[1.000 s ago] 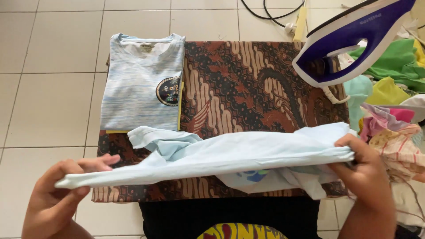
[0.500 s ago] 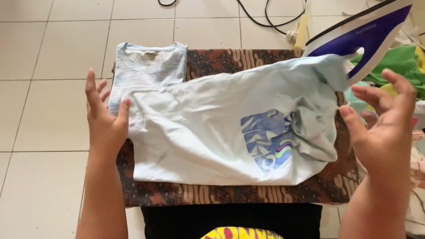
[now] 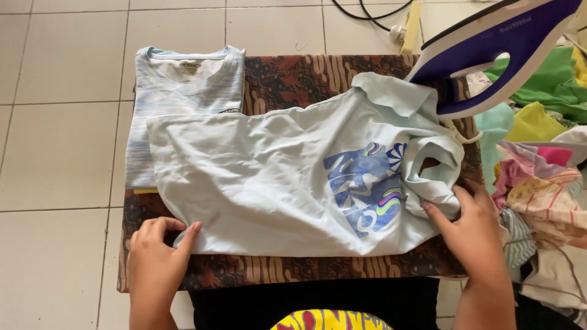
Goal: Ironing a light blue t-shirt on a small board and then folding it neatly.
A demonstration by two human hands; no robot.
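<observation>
A pale blue t-shirt with a blue printed graphic lies spread and wrinkled across a brown patterned ironing cloth. My left hand rests at the shirt's near left corner, fingers pinching its hem. My right hand presses on the bunched neck and sleeve end at the shirt's right. A folded striped light-blue shirt lies at the board's left end, partly under the spread shirt.
A purple and white iron stands tilted at the board's far right. A heap of coloured clothes lies to the right. A cable and plug lie on the tiled floor behind the board.
The shirt went from bunched and held up in both hands to laid flat on the board. Both hands have since moved down to its near corners.
</observation>
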